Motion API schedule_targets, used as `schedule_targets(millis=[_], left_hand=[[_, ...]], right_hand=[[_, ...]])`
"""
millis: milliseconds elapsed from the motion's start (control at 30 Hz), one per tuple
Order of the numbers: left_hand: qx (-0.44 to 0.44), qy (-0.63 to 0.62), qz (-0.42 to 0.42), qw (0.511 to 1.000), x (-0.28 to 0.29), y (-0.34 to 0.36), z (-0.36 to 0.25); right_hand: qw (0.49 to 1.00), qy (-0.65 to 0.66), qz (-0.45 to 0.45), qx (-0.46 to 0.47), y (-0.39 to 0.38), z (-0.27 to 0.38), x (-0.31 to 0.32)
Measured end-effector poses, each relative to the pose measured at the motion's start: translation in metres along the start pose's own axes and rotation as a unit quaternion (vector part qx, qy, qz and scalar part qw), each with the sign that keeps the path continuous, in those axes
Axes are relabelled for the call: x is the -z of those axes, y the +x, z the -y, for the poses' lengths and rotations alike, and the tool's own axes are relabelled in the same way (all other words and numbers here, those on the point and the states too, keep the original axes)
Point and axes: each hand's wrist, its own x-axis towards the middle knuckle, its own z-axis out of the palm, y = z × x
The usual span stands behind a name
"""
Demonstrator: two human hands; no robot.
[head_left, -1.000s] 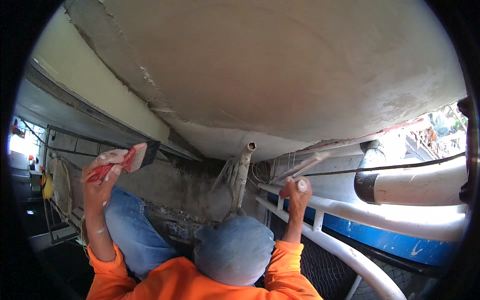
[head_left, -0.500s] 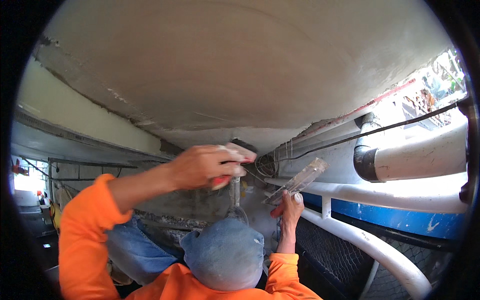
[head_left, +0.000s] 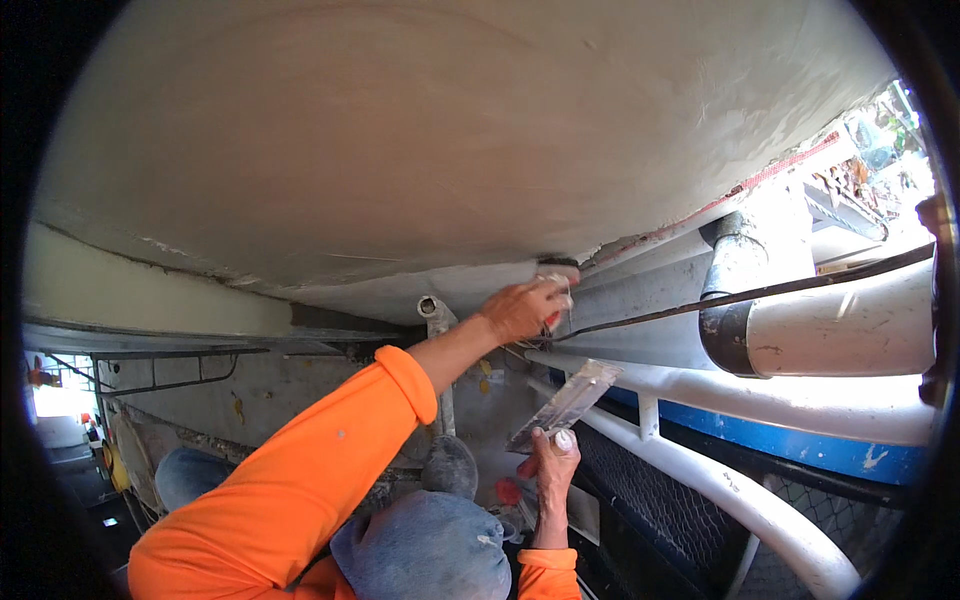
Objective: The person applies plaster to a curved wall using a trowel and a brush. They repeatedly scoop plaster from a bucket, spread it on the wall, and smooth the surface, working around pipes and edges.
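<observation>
My left hand (head_left: 528, 310) is raised at the far edge of a broad overhead surface (head_left: 400, 170), smooth and beige-grey. Its fingers are closed round a flat red-handled tool (head_left: 560, 268), whose wide dark end is against or close beneath that edge; slight blur hides the contact. Lower and to the right, my right hand (head_left: 552, 462) grips a rectangular flat-bladed trowel (head_left: 570, 400) by its near end. Smears of pale paste mark its blade, which tilts up to the right. Whitish stuff coats my right thumb.
White rails (head_left: 720, 500) curve along the right above wire mesh (head_left: 650, 475). A thick white pipe (head_left: 840, 315) with a black collar and a dark cable (head_left: 760, 295) cross there. An upright metal tube (head_left: 440, 375) stands near my left forearm. Rounded blue cloth (head_left: 425, 550) lies below.
My left hand has travelled right along the overhead edge with the red-handled tool, its arm stretching out. My right hand and trowel sit slightly lower and left. The view has shifted a little.
</observation>
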Motion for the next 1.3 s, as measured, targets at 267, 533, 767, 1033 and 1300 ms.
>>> schedule_targets(millis=[267, 533, 767, 1033, 1300], left_hand=[[0.045, 0.021, 0.042, 0.998, 0.024, -0.039, -0.001], [0.026, 0.019, 0.076, 0.997, 0.137, -0.081, -0.039], [0.066, -0.047, 0.147, 0.986, 0.338, -0.131, -0.095], [0.39, 0.095, -0.312, 0.861, 0.513, -0.335, -0.242], [0.714, 0.167, -0.281, 0.62, 0.486, -0.582, -0.337]], right_hand=[[0.997, -0.019, 0.057, 0.042, 0.001, 0.013, -0.023], [0.979, -0.071, 0.164, 0.102, 0.015, 0.026, -0.006], [0.907, -0.352, 0.182, 0.144, 0.032, 0.03, -0.004], [0.91, -0.297, 0.249, 0.146, 0.015, -0.026, -0.009], [0.836, -0.436, 0.233, 0.237, 0.025, -0.025, -0.082]])
